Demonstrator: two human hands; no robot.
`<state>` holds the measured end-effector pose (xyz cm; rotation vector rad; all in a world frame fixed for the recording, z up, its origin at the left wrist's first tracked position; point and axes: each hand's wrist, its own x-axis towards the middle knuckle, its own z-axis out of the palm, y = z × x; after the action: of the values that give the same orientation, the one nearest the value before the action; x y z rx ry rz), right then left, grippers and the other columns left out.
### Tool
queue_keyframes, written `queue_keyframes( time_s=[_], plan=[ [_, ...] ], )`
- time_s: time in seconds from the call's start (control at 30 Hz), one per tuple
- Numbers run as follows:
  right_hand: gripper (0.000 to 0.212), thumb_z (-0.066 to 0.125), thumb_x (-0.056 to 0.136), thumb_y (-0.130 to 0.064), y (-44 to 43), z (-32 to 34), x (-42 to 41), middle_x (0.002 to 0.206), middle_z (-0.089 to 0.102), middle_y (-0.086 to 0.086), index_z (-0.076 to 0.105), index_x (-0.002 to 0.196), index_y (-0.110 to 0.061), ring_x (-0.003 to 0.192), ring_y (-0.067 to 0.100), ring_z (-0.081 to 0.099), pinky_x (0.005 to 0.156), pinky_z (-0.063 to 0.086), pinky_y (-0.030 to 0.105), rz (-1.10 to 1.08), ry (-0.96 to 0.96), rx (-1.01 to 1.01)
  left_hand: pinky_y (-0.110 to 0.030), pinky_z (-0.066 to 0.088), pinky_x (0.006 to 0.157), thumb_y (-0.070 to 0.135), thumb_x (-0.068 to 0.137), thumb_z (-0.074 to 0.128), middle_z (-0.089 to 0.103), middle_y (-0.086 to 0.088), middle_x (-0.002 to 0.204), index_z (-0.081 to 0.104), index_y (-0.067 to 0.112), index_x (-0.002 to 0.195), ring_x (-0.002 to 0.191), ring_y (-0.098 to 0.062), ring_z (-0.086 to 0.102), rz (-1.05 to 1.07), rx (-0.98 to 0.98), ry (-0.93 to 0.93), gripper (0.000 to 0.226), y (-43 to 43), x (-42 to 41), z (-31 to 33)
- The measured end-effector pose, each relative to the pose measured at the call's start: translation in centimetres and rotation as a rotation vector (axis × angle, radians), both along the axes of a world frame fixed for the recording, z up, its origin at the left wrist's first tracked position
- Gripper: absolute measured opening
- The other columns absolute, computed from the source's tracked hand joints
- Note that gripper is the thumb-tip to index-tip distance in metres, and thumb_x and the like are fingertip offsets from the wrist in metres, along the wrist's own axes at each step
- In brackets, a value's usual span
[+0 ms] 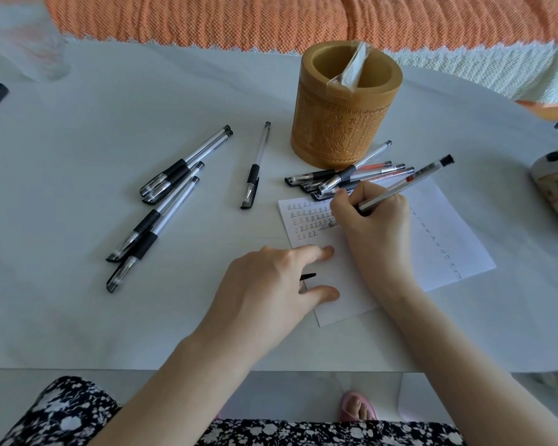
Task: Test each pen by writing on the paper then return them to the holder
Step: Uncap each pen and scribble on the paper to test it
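Pen testing is my job, and the clear plastic pen with a black end (pixel 409 181) is in my right hand (pixel 372 220). My fingers are wrapped tight round it near the tip. The tip is down on the white sheet of paper (pixel 448 246), by the rows of little marks. The pen slants, tip low and to the left, black end up and to the right. The round brown carved holder (pixel 345 123) stands ahead of this hand, just past a heap of pens (pixel 351 177), so my right hand is the nearer one for putting the pen back. I think I must tip it upright first. My left hand (pixel 271 278) rests on the paper with a finger and thumb stretched out. A small black bit (pixel 308 276) pokes out from under it, and I cannot tell if I am holding it. More pens (pixel 165 201) lie off to the left on the white table (pixel 78 317).
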<state>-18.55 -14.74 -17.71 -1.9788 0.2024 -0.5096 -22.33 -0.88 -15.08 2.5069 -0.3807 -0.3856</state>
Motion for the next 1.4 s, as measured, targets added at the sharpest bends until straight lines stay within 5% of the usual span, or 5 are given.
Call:
queue_keyframes(
  time_s=[0.53, 0.83, 1.4],
  plan=[
    [0.034, 0.060, 0.078, -0.003, 0.08, 0.27, -0.10, 0.049, 0.027, 0.003, 0.036, 0.055, 0.005, 0.050, 0.008, 0.023, 0.045, 0.020, 0.017, 0.008, 0.003, -0.026, -0.029, 0.049, 0.079, 0.056, 0.074, 0.064, 0.066, 0.006, 0.087, 0.050, 0.051, 0.121, 0.086, -0.009, 0.064, 0.000, 0.011, -0.004, 0.049, -0.07, 0.05, 0.01],
    [0.041, 0.060, 0.078, -0.003, -0.14, 0.12, -0.07, 0.043, 0.027, -0.006, 0.032, 0.049, -0.015, 0.046, 0.007, 0.024, 0.044, 0.020, 0.015, 0.022, 0.009, -0.002, -0.029, 0.048, 0.080, 0.055, 0.074, 0.064, 0.066, 0.005, 0.088, 0.050, 0.050, 0.121, 0.087, -0.010, 0.064, 0.001, -0.002, 0.000, 0.049, -0.05, -0.02, 0.10],
    [0.043, 0.060, 0.080, -0.005, -0.07, -0.08, 0.06, 0.040, 0.028, -0.007, 0.031, 0.050, -0.017, 0.045, 0.007, 0.023, 0.044, 0.020, 0.015, 0.011, -0.006, 0.021, -0.027, 0.048, 0.079, 0.055, 0.074, 0.064, 0.063, 0.007, 0.082, 0.050, 0.050, 0.121, 0.085, -0.010, 0.063, -0.003, -0.009, -0.015, 0.049, 0.02, -0.03, 0.15]
  ],
)
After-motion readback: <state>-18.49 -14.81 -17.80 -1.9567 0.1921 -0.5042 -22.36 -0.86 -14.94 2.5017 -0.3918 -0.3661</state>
